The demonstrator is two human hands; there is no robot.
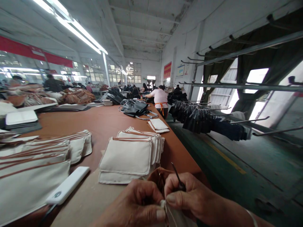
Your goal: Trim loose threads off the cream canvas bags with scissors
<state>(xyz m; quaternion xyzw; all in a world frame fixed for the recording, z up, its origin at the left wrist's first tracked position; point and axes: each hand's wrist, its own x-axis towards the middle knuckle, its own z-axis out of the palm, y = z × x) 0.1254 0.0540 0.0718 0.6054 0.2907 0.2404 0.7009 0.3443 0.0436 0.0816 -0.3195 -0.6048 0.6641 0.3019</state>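
At the bottom of the view, my left hand (136,203) pinches the edge of a cream cloth piece (176,216) between thumb and fingers. Close beside it, my right hand (193,192) grips the same edge with its thumb and forefinger. A thin dark pointed tool, like an awl (175,172), is tucked between the right fingers with its tip upward. Brown lining (159,177) bunches up behind both hands. Just beyond them lies a stack of cream cloth pouches (127,156) with brown-trimmed edges. My fingers hide most of the held piece.
More cream pouches (33,179) lie in overlapping rows at left, near a white device with a cord (68,185). Black bags (136,107) sit farther along the brown table (104,119). A person (160,97) leans over it. A metal rack with hanging bags (199,118) stands at right.
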